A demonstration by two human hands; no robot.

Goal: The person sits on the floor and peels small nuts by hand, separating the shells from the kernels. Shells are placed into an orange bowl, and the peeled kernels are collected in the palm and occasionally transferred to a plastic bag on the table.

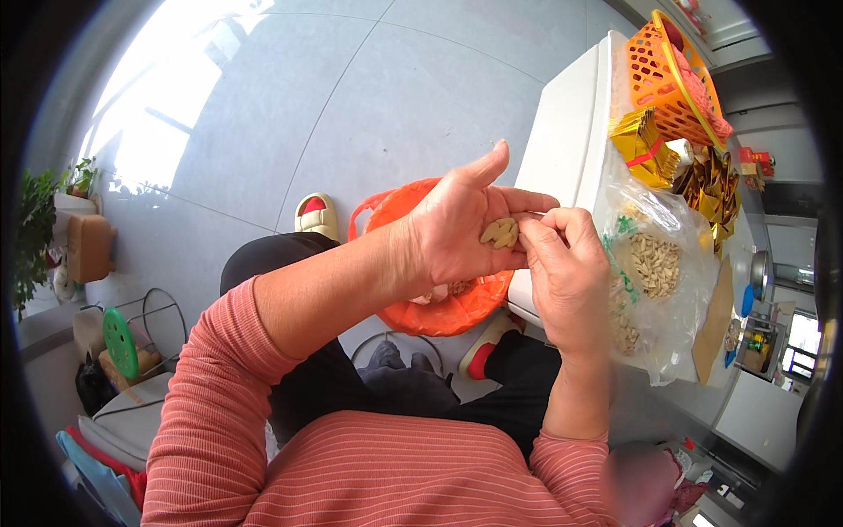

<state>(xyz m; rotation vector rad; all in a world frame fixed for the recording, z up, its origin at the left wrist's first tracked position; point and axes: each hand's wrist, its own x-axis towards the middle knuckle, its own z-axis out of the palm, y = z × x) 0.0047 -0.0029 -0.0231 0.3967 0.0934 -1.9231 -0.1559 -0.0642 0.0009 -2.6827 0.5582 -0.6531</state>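
My left hand [461, 224] lies palm up over an orange-red plastic bag [441, 319] that lines a round bin, with a small heap of greenish-tan kernels [500, 232], likely pumpkin seeds, in its palm. The bent fingers of my right hand [566, 270] meet at the left fingers, beside the kernels. Whatever is between the right fingertips is hidden. To the right, a clear plastic bag [691, 290] lies open on the white surface, with many pale seeds in their shells [654, 265] in it. Pale scraps [438, 294] show inside the bin, partly covered by my left wrist.
An orange plastic basket [649, 72] stands at the far right, near folded gold foil paper [642, 148]. A brown cardboard sheet [714, 323] lies beyond the clear bag. A white chest [563, 125] rises right of the bin. A blurred person [639, 481] is at lower right.
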